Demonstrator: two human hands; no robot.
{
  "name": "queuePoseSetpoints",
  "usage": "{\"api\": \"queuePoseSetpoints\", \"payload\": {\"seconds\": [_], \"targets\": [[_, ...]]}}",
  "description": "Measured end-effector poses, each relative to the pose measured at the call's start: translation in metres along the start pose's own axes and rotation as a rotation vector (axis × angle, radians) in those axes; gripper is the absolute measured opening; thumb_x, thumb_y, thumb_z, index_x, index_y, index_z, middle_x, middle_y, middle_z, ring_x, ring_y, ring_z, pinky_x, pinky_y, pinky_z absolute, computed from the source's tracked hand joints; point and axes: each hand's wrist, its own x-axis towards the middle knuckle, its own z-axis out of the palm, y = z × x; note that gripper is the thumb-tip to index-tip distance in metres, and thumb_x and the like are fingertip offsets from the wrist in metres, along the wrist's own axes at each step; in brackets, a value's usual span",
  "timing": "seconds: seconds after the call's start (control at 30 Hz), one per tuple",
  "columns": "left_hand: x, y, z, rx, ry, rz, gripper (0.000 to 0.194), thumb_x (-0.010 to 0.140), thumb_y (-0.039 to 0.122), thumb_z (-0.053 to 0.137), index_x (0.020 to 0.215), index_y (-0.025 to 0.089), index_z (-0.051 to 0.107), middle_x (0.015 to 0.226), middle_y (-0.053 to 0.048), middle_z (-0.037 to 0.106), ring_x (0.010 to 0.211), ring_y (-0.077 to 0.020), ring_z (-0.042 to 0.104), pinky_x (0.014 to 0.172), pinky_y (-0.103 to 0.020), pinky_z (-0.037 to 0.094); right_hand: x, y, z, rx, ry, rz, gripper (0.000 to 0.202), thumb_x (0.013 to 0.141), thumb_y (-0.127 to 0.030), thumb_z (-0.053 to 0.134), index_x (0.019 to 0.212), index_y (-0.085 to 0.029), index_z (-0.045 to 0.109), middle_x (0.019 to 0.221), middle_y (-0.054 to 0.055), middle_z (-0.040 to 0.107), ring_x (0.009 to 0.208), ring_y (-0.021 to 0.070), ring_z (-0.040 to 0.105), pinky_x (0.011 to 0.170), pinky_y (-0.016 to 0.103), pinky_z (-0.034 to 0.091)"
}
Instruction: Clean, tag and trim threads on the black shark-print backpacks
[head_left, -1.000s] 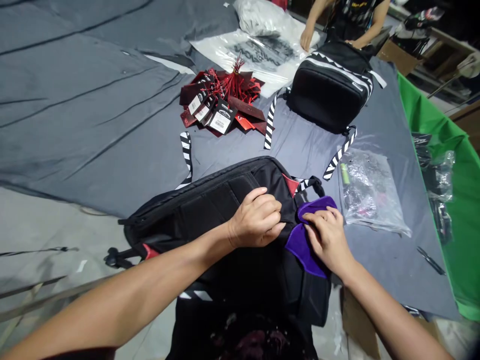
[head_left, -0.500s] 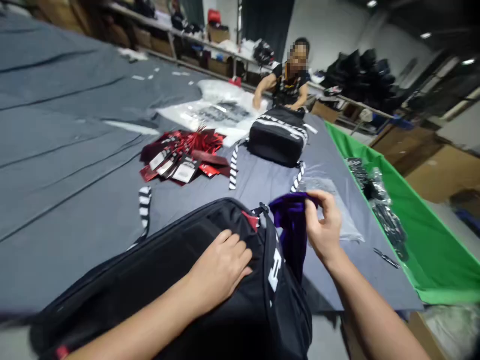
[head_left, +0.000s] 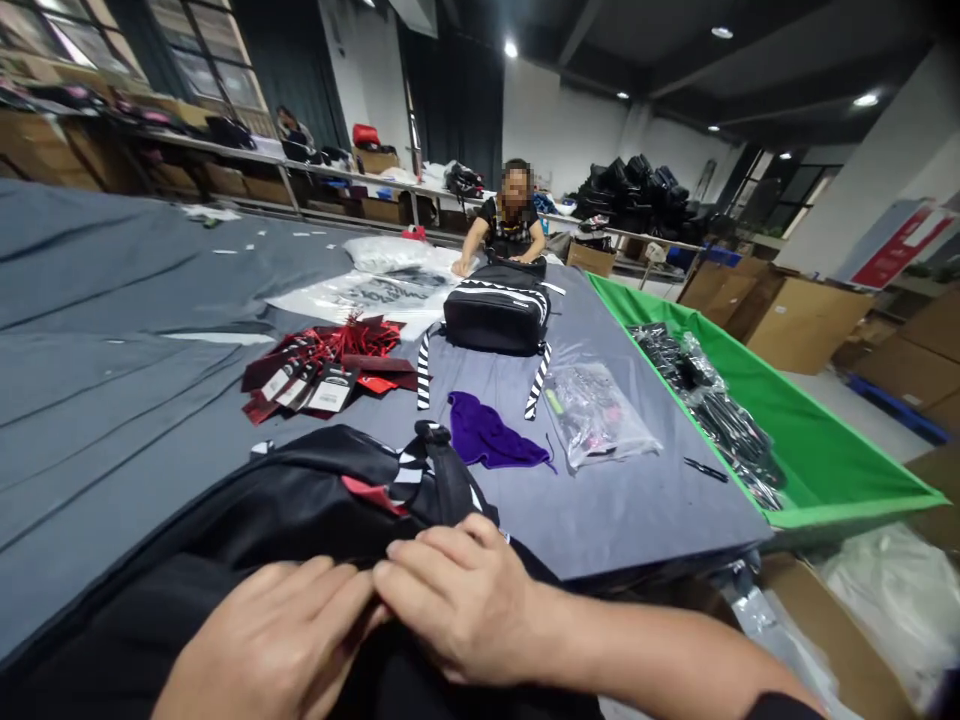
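1. Black fabric first: the black backpack fills the lower left of the view, right up against the wearer at the near edge of the table. Can't tell how much of its weight the table takes. It's got a red patch near one corner, with striped webbing next to it.
2. Left hand has its fingers bunched together, gripping the backpack's fabric. Thumb's hidden.
3. Right hand is curled over the same fabric, pinching it, fingertips right by the left hand's.
4. Just past the backpack, a purple cloth lies crumpled on the grey cover.
5. Right of that, a clear plastic bag with small bits inside, then a slim black tool near the table edge.
6. Off to the left, a pile of red and black tags.
7. Further out, a second backpack with striped straps towards us, and a co-worker behind it, one hand on white plastic.
8. Along the right side, a green bin holding wrapped black packs.
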Motion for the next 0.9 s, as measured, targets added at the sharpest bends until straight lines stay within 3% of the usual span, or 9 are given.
{"api": "queuePoseSetpoints", "payload": {"seconds": [0.17,0.3,0.37,0.4,0.5,0.57,0.63,0.73,0.9], "targets": [[0.027,0.050,-0.026,0.051,0.083,-0.091,0.026,0.093,0.028,0.044,0.078,0.019,0.063,0.068,-0.003,0.065,0.060,-0.0201,0.056,0.061,-0.036,0.036,0.000,0.015,-0.035,0.094,-0.015,-0.061,0.033,0.097,-0.028,0.047,0.125,-0.011,0.053,0.109,0.005,0.071,0.105,0.0155,0.057,0.085,0.034,0.041],[0.048,0.070,-0.019,-0.005,-0.122,-0.249,0.022,0.092,0.029,0.050,0.085,0.020,0.068,0.075,-0.003,0.071,0.065,-0.0200,0.062,0.061,-0.032,0.040,-0.024,0.029,-0.041,0.190,-0.120,0.010,0.028,0.097,-0.024,0.048,0.122,-0.015,0.056,0.107,0.007,0.070,0.105,0.0173,0.058,0.093,0.037,0.039],[0.053,0.060,-0.008,-0.116,-0.283,-0.265,0.019,0.091,0.027,0.053,0.083,0.021,0.069,0.075,0.000,0.072,0.065,-0.0165,0.063,0.059,-0.028,0.040,-0.036,0.032,-0.031,0.190,-0.195,0.076,0.023,0.095,-0.021,0.049,0.115,-0.017,0.059,0.102,0.008,0.070,0.102,0.0194,0.058,0.093,0.040,0.039],[0.054,0.053,-0.005,-0.138,-0.293,-0.281,0.019,0.092,0.025,0.053,0.084,0.021,0.069,0.077,0.000,0.072,0.068,-0.0158,0.064,0.061,-0.027,0.041,-0.041,0.032,-0.026,0.181,-0.221,0.115,0.021,0.094,-0.019,0.050,0.112,-0.018,0.060,0.100,0.007,0.070,0.102,0.0200,0.058,0.094,0.041,0.038],[0.057,0.033,-0.004,-0.032,-0.177,-0.294,0.019,0.088,0.025,0.060,0.105,0.020,0.067,0.106,-0.006,0.071,0.099,-0.0216,0.064,0.081,-0.032,0.045,-0.048,0.029,-0.018,0.161,-0.231,0.171,0.018,0.092,-0.014,0.050,0.106,-0.019,0.060,0.097,0.005,0.070,0.102,0.0198,0.057,0.099,0.043,0.034],[0.061,0.023,-0.005,0.061,-0.186,-0.274,0.056,0.078,0.031,0.073,0.130,0.020,0.055,0.136,-0.014,0.056,0.125,-0.0300,0.050,0.098,-0.042,0.039,-0.047,0.028,-0.016,0.161,-0.225,0.148,0.018,0.091,-0.013,0.051,0.105,-0.020,0.059,0.098,0.004,0.069,0.103,0.0194,0.056,0.100,0.042,0.033],[0.069,0.015,0.001,0.094,-0.308,-0.262,0.097,0.065,0.039,0.083,0.146,0.020,0.035,0.152,-0.019,0.036,0.138,-0.0359,0.033,0.106,-0.050,0.032,-0.044,0.030,-0.013,0.155,-0.230,0.134,0.019,0.090,-0.011,0.050,0.104,-0.020,0.059,0.099,0.004,0.068,0.103,0.0200,0.055,0.100,0.043,0.033],[0.084,0.000,0.027,0.114,-0.462,-0.272,0.123,0.056,0.048,0.087,0.152,0.017,0.018,0.157,-0.022,0.023,0.143,-0.0387,0.022,0.109,-0.055,0.027,-0.043,0.035,-0.006,0.161,-0.271,0.182,0.021,0.088,-0.011,0.050,0.104,-0.020,0.058,0.100,0.005,0.066,0.104,0.0215,0.053,0.103,0.047,0.032],[0.098,-0.020,0.082,0.117,-0.550,-0.247,0.123,0.057,0.054,0.084,0.152,0.014,0.017,0.154,-0.023,0.028,0.139,-0.0368,0.028,0.109,-0.051,0.026,-0.057,0.041,0.003,0.280,-0.408,0.176,0.016,0.088,-0.015,0.053,0.103,-0.020,0.057,0.105,0.006,0.066,0.106,0.0212,0.055,0.109,0.050,0.028]]}}
